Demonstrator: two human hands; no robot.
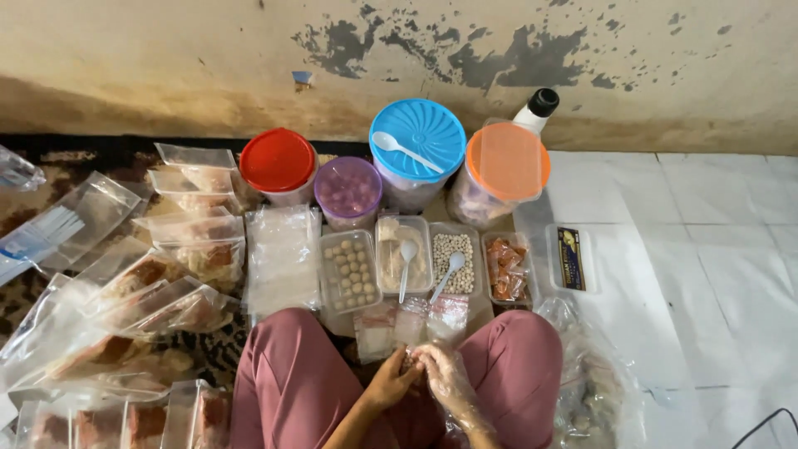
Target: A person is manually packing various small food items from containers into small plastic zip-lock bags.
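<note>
Four round tubs stood in a row by the wall — one with a red lid (278, 160), a smaller one with a purple lid (348, 188) showing pinkish balls inside, a tall one with a blue lid (417, 139) carrying a white spoon (405, 150), and one with an orange lid (507, 161). In front lay four open trays: brown balls (350, 270), a pale filling with a spoon (404, 263), small white beads with a spoon (454, 261), and red-wrapped pieces (507, 268). That made three spoons in all. A fifth flat box (571, 259) sat apart on the floor tiles. The bare left hand (391, 383) and the plastic-gloved right hand (442, 374) met between the knees, both closed around a small clear pouch (411, 358) — its contents could not be told.
</note>
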